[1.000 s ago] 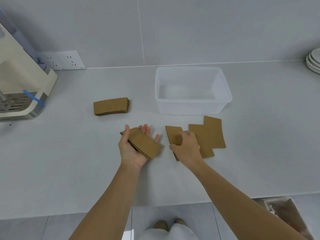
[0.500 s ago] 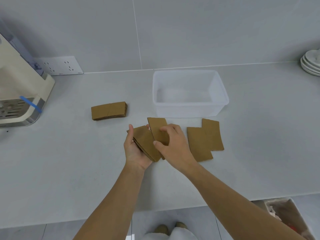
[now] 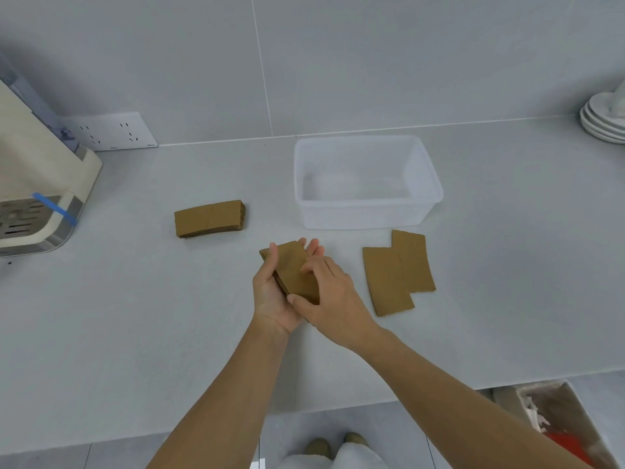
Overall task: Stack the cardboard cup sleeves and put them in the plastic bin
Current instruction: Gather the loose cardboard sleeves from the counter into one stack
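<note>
A small stack of brown cardboard sleeves point(image 3: 293, 268) lies in my left hand point(image 3: 270, 296), whose thumb wraps its left edge. My right hand point(image 3: 329, 296) presses on the stack from above, with its thumb under the near end. Two loose sleeves remain on the counter to the right: a nearer one point(image 3: 385, 281) overlapping a farther one point(image 3: 414, 262). Another finished stack of sleeves point(image 3: 209, 218) lies to the left. The clear plastic bin point(image 3: 367, 214) stands behind the loose sleeves with nothing in it.
A beige machine with a metal drip tray point(image 3: 37, 198) fills the left edge. A wall socket point(image 3: 111, 132) sits behind it. White plates point(image 3: 605, 120) are stacked at the far right. A waste bin point(image 3: 568, 424) stands on the floor beyond the counter's front edge.
My right hand picked up the leftmost loose sleeve, carried it left and laid it on the stack in my left hand. Both hands now clasp that stack.
</note>
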A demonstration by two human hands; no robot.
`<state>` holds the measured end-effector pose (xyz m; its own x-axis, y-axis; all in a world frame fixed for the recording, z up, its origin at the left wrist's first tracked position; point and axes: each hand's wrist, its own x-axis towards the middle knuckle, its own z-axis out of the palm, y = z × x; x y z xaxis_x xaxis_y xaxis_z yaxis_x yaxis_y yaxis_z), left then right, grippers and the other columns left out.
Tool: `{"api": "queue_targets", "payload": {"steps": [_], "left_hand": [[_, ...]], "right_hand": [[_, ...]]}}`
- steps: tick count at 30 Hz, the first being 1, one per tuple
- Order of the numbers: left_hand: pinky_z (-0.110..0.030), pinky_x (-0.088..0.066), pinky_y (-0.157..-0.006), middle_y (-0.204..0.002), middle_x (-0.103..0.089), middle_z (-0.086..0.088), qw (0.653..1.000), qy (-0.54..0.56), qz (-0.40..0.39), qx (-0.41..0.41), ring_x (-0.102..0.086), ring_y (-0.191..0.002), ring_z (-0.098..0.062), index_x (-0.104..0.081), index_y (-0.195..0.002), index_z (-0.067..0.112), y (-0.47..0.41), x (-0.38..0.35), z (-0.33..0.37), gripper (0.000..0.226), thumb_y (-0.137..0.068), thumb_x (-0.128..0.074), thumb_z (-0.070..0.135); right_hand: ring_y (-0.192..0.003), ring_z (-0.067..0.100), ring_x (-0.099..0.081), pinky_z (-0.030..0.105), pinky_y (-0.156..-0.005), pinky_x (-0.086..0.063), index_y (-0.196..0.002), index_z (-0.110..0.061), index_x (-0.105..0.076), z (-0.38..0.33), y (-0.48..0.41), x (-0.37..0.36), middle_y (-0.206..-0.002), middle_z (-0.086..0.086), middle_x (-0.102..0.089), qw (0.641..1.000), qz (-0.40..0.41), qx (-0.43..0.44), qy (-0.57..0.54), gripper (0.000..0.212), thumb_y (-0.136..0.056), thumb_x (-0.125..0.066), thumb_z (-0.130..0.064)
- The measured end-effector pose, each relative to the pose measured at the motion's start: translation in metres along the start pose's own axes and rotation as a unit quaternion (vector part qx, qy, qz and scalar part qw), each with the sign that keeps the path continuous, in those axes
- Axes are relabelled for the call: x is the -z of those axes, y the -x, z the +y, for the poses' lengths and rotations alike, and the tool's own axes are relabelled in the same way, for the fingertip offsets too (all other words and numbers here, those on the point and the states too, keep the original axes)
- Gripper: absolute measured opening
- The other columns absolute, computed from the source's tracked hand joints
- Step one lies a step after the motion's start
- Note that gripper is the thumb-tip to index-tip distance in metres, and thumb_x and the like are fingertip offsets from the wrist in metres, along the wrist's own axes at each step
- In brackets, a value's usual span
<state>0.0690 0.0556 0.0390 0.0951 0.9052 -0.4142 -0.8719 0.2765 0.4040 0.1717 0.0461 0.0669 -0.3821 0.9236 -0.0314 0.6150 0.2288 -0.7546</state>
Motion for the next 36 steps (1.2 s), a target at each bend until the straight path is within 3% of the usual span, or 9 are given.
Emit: {"api": "queue_targets", "payload": {"steps": [5, 9, 13, 15, 18, 26, 30, 33, 36], "left_hand": [[-0.046, -0.034, -0.109, -0.094, -0.072, -0.003, 1.0, 0.015, -0.013, 0.009, -0.065, -0.106, -0.021, -0.061, -0.108, 0.008, -0.004, 0.002, -0.007, 0.038, -0.076, -0.059, 0.03], [-0.04, -0.043, -0.1, -0.09, -0.069, -0.004, 1.0, 0.008, 0.007, 0.016, -0.067, -0.098, -0.022, -0.061, -0.105, 0.009, -0.006, -0.005, -0.014, 0.027, -0.082, -0.052, 0.02], [-0.042, -0.051, -0.084, -0.09, -0.066, -0.003, 0.999, 0.012, 0.017, 0.036, -0.063, -0.096, -0.022, -0.062, -0.105, 0.011, -0.011, -0.01, -0.019, 0.027, -0.081, -0.056, 0.024], [-0.044, -0.053, -0.083, -0.089, -0.067, -0.004, 0.999, 0.018, 0.031, 0.034, -0.065, -0.094, -0.023, -0.063, -0.104, 0.01, -0.014, -0.01, -0.021, 0.028, -0.08, -0.06, 0.024], [-0.046, -0.052, -0.086, -0.09, -0.068, -0.006, 0.998, 0.026, 0.048, 0.025, -0.067, -0.091, -0.024, -0.064, -0.103, 0.008, -0.016, -0.008, -0.025, 0.028, -0.08, -0.06, 0.023], [-0.045, -0.051, -0.089, -0.103, -0.066, -0.009, 0.996, 0.022, 0.079, 0.024, -0.066, -0.096, -0.024, -0.062, -0.107, 0.008, -0.017, -0.004, -0.032, 0.03, -0.081, -0.059, 0.022], [-0.045, -0.053, -0.082, -0.102, -0.066, -0.008, 0.996, 0.025, 0.081, 0.027, -0.066, -0.095, -0.023, -0.061, -0.109, 0.008, -0.017, -0.005, -0.032, 0.032, -0.081, -0.06, 0.021], [-0.045, -0.054, -0.082, -0.102, -0.066, -0.009, 0.996, 0.023, 0.083, 0.024, -0.066, -0.095, -0.023, -0.06, -0.11, 0.008, -0.018, -0.005, -0.032, 0.032, -0.081, -0.059, 0.02], [-0.045, -0.053, -0.085, -0.105, -0.066, -0.009, 0.996, 0.022, 0.087, 0.024, -0.066, -0.095, -0.023, -0.06, -0.111, 0.008, -0.018, -0.006, -0.031, 0.033, -0.081, -0.059, 0.02]], "right_hand": [[-0.112, 0.019, -0.046, 0.029, -0.096, -0.029, -0.113, -0.012, -0.051, 0.009, 0.003, 0.006, -0.126, 0.0, -0.051, 0.999, -0.021, 0.011, 0.033, 0.036, -0.084, -0.058, -0.033], [-0.117, 0.017, -0.045, 0.029, -0.1, -0.029, -0.119, -0.014, -0.05, 0.019, 0.003, 0.017, -0.135, -0.001, -0.048, 0.998, -0.045, 0.002, 0.045, 0.04, -0.086, -0.056, -0.035], [-0.108, 0.02, -0.051, 0.033, -0.096, -0.037, -0.12, -0.011, -0.051, 0.028, 0.004, 0.033, -0.118, 0.006, -0.058, 0.996, 0.03, -0.022, 0.086, 0.037, -0.089, -0.052, -0.032], [-0.112, 0.023, -0.05, 0.031, -0.096, -0.036, -0.124, -0.009, -0.048, 0.033, 0.004, 0.039, -0.121, 0.008, -0.057, 0.988, 0.087, -0.06, 0.108, 0.039, -0.091, -0.049, -0.03], [-0.118, 0.024, -0.044, 0.033, -0.098, -0.033, -0.129, -0.01, -0.04, 0.047, 0.002, 0.044, -0.129, 0.008, -0.05, 0.973, 0.108, -0.126, 0.161, 0.048, -0.09, -0.048, -0.036], [-0.144, 0.029, -0.009, 0.041, -0.115, -0.013, -0.146, -0.014, -0.005, 0.074, 0.01, 0.032, -0.156, 0.017, -0.01, 0.953, 0.033, -0.221, 0.205, 0.077, -0.089, -0.044, -0.049], [-0.143, 0.028, -0.013, 0.039, -0.114, -0.016, -0.142, -0.01, -0.018, 0.078, 0.014, 0.027, -0.153, 0.016, -0.017, 0.95, 0.03, -0.2, 0.237, 0.065, -0.091, -0.043, -0.043], [-0.134, 0.028, -0.03, 0.037, -0.108, -0.026, -0.129, -0.009, -0.036, 0.075, 0.014, 0.027, -0.142, 0.015, -0.034, 0.951, 0.044, -0.175, 0.251, 0.047, -0.091, -0.045, -0.036], [-0.123, 0.027, -0.04, 0.035, -0.1, -0.033, -0.121, -0.009, -0.041, 0.072, 0.012, 0.028, -0.132, 0.012, -0.043, 0.952, 0.041, -0.161, 0.257, 0.037, -0.09, -0.045, -0.029]]}}
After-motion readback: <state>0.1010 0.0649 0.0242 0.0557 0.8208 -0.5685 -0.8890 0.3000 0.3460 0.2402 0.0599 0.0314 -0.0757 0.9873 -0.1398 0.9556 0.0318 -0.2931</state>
